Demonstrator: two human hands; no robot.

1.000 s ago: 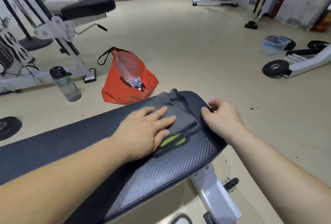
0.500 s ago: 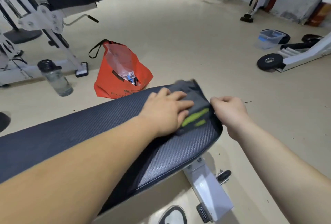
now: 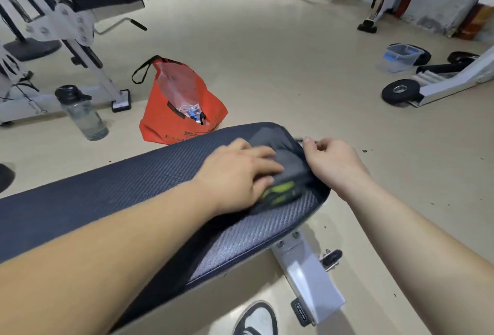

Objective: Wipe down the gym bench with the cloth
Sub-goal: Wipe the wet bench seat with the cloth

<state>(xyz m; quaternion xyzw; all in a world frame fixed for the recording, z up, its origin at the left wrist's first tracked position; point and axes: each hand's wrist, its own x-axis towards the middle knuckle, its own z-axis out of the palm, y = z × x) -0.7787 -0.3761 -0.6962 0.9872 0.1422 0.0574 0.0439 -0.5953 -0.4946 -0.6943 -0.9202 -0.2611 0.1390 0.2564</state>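
A dark blue padded gym bench [image 3: 133, 182] runs from the lower left to the centre right, on a white metal leg [image 3: 307, 275]. A grey cloth [image 3: 288, 166] with a green patch lies at the bench's right end. My left hand [image 3: 238, 174] presses flat on the cloth, fingers spread over it. At the rounded end of the pad my right hand [image 3: 334, 163] rests, its fingers curled over the pad's edge beside the cloth.
On the floor beyond the bench sit an orange bag [image 3: 181, 110] and a water bottle [image 3: 83, 112]. A white machine with a black pad [image 3: 80, 13] stands at the left. Weight plates [image 3: 401, 91] and a plastic box [image 3: 401, 56] lie at the right. My shoe [image 3: 256, 318] is below.
My left hand has slid the cloth rightward along the bench to its rounded end. My right hand has stayed at the pad's edge.
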